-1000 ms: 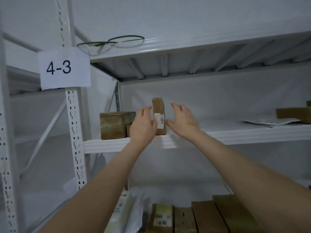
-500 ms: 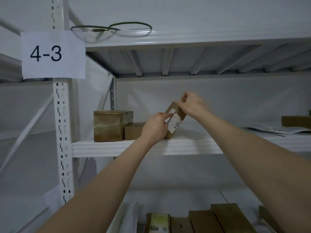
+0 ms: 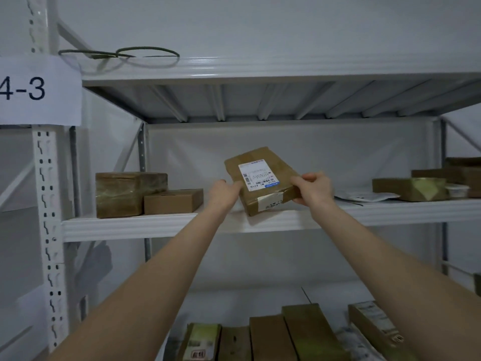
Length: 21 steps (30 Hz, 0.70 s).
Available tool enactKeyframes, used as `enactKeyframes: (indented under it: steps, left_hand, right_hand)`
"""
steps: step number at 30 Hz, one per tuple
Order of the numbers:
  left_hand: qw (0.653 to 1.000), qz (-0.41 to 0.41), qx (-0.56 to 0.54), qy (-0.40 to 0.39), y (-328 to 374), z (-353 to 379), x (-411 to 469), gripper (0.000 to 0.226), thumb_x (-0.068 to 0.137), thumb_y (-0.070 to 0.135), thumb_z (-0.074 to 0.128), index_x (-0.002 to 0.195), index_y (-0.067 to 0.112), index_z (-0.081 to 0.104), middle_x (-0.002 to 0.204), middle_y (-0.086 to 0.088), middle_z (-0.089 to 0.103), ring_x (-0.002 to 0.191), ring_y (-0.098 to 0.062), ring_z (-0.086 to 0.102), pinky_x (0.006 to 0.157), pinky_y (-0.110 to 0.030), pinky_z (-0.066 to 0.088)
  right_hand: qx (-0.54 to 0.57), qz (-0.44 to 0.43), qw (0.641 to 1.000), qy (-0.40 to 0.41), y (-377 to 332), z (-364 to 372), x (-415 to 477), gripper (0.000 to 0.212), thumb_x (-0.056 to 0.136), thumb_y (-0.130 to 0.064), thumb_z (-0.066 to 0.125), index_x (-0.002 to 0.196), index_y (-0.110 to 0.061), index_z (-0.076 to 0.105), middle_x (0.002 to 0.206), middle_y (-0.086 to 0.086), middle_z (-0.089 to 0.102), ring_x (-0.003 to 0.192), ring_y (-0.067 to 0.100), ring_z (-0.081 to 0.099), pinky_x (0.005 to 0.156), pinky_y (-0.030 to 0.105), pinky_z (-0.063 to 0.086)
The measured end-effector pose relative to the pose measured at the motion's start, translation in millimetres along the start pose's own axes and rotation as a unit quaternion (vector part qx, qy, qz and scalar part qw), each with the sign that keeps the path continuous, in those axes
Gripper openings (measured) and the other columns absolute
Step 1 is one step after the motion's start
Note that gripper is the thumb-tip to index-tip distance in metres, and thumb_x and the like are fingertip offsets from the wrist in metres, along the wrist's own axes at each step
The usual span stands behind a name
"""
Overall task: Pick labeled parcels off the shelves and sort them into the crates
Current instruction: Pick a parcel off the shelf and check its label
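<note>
A flat brown cardboard parcel [image 3: 270, 162] with a white shipping label on its broad face is tilted toward me, just above the front edge of the middle shelf [image 3: 156, 225]. My left hand [image 3: 225, 195] grips its lower left edge. My right hand [image 3: 312, 187] grips its right edge, fingers curled over the side. A second white sticker sits on the parcel's near side. No crate is in view.
Two brown boxes [image 3: 130, 194] stand at the shelf's left end, more parcels [image 3: 408, 188] and a white mailer at its right. Several parcels [image 3: 270, 337] lie on the shelf below. A "4-3" sign [image 3: 39, 89] hangs on the left upright; a wire loop [image 3: 145, 54] lies above.
The parcel stood upright on the shelf a second ago; both hands tipped it over and turned its labelled broad face toward me, lifting it off the shelf.
</note>
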<state>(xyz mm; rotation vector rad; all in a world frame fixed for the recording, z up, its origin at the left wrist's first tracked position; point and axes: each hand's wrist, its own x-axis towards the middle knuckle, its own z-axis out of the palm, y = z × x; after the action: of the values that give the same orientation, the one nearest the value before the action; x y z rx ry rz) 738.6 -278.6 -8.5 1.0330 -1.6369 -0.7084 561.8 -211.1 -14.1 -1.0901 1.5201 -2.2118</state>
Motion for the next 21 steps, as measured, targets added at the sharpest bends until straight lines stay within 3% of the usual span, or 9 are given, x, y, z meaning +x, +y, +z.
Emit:
enactKeyframes:
  steps: [4,7,9,11,14,18,21]
  left_hand:
    - [0.982,-0.065,-0.14,-0.111,13.4,22.0,-23.6,0.037,0.093,0.019,0.057,0.128,0.01,0.05,0.123,-0.008,0.063,0.095,-0.025,0.065,0.069,-0.035,0.058]
    - [0.979,-0.055,-0.169,-0.1,21.8,30.3,-34.4,0.046,0.09,0.014,0.062,0.133,0.015,0.046,0.123,-0.005,0.063,0.096,-0.026,0.066,0.061,-0.034,0.057]
    - [0.983,-0.041,-0.16,-0.078,29.1,33.5,-36.9,0.046,0.09,0.014,0.064,0.133,0.015,0.046,0.123,-0.006,0.063,0.098,-0.026,0.066,0.061,-0.034,0.057]
    - [0.983,-0.041,-0.162,-0.074,37.4,38.6,-37.6,0.04,0.091,0.014,0.062,0.129,0.014,0.05,0.122,-0.008,0.064,0.099,-0.026,0.065,0.062,-0.034,0.056]
    - [0.982,-0.051,-0.153,-0.094,49.7,51.7,-40.7,0.033,0.094,0.014,0.057,0.127,0.009,0.054,0.121,-0.012,0.064,0.102,-0.028,0.064,0.069,-0.037,0.055]
    - [0.978,-0.047,-0.148,-0.138,57.8,70.1,-44.7,0.027,0.097,0.01,0.048,0.122,0.005,0.058,0.109,-0.015,0.066,0.091,-0.026,0.063,0.08,-0.04,0.055]
    - [0.981,-0.031,-0.121,-0.149,56.9,74.1,-44.8,0.016,0.093,0.001,0.049,0.097,0.007,0.063,0.087,-0.009,0.063,0.079,-0.021,0.06,0.079,-0.032,0.052]
  right_hand:
    - [0.041,0.018,0.999,0.001,4.8,-26.5,-8.0,0.021,0.079,-0.012,0.07,0.093,-0.012,0.054,0.097,0.006,0.059,0.076,0.013,0.058,0.052,0.026,0.053]
    - [-0.104,-0.048,0.993,-0.022,6.4,-44.6,-11.3,0.025,0.081,-0.019,0.069,0.101,-0.014,0.056,0.11,0.007,0.064,0.088,0.018,0.057,0.073,0.029,0.048]
    - [-0.242,-0.127,0.96,-0.066,7.6,-55.8,-14.9,0.043,0.08,-0.032,0.072,0.117,-0.017,0.057,0.119,0.003,0.062,0.104,0.02,0.056,0.086,0.03,0.044]
    - [-0.37,-0.212,0.899,-0.095,7.0,-62.5,-20.7,0.06,0.076,-0.048,0.07,0.129,-0.026,0.053,0.127,-0.001,0.056,0.119,0.022,0.047,0.095,0.033,0.039]
    - [-0.472,-0.309,0.815,-0.132,7.5,-60.9,-26.7,0.056,0.083,-0.054,0.06,0.134,-0.035,0.048,0.136,-0.007,0.051,0.127,0.019,0.038,0.103,0.035,0.033]
    - [-0.517,-0.303,0.791,-0.125,10.0,-57.3,-22.5,0.042,0.095,-0.039,0.047,0.137,-0.04,0.044,0.135,-0.003,0.052,0.125,0.023,0.044,0.103,0.04,0.032]
    - [-0.539,-0.273,0.786,-0.132,9.4,-51.3,-13.7,0.039,0.097,-0.033,0.043,0.135,-0.041,0.047,0.132,0.002,0.054,0.12,0.027,0.049,0.098,0.04,0.035]
